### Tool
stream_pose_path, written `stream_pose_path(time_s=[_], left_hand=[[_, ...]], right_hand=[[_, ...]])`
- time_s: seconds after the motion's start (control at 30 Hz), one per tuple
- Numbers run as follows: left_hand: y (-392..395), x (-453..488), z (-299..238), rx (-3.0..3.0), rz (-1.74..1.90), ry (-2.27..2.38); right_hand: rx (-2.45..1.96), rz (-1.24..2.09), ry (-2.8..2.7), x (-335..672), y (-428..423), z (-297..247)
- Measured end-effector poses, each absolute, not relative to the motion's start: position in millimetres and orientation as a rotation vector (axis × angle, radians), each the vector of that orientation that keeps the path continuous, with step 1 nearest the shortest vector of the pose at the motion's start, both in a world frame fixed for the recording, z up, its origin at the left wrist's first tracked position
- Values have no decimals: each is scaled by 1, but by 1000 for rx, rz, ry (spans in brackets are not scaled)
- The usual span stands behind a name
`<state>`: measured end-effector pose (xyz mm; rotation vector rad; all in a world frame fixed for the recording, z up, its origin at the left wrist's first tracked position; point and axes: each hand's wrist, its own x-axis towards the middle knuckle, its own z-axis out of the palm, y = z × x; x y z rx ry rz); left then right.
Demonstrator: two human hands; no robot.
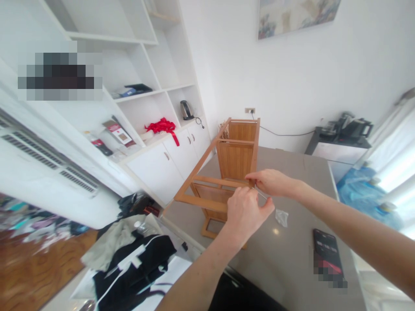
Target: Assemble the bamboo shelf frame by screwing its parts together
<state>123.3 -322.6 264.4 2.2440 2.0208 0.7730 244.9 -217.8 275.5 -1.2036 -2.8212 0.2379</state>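
A bamboo wooden shelf frame (238, 151) lies on its side on the grey table (301, 181). My right hand (274, 181) pinches a thin metal tool (261, 193), perhaps a hex key, at the frame's lower right corner. My left hand (244, 214) is closed just below it, its fingers curled near the same tool and the frame's rail. Whether the left hand grips anything is hidden by its back.
A small clear plastic bag (281, 217) and a black phone (327, 255) lie on the table to the right. Clothes (129, 255) are piled at lower left. White cabinets (168, 160) and shelves stand left, with a kettle (186, 109). A side table with a coffee machine (346, 125) is behind.
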Motion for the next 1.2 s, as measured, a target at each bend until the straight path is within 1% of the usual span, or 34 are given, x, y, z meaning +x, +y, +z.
stream_pose_path(time_s=[0.1, 0.23, 0.47, 0.6, 0.7, 0.83, 1.2], left_hand=[[-324, 122, 268, 2226, 794, 2023], [-328, 118, 273, 2184, 749, 2059], [-331, 114, 282, 2084, 559, 2177], [-328, 114, 288, 2090, 372, 2193], [-324, 114, 293, 2131, 233, 2127], [-322, 111, 296, 2180, 159, 2013], [-309, 78, 297, 2302, 196, 1590]], right_hand=[[-1232, 196, -2796, 243, -218, 272], [-1246, 223, -2770, 244, -218, 269], [-1289, 253, -2733, 244, -216, 266], [-1313, 270, -2720, 243, -218, 270], [-1333, 291, -2716, 242, -220, 273], [-1314, 301, -2711, 241, -222, 274], [-1237, 302, -2694, 242, -220, 268]])
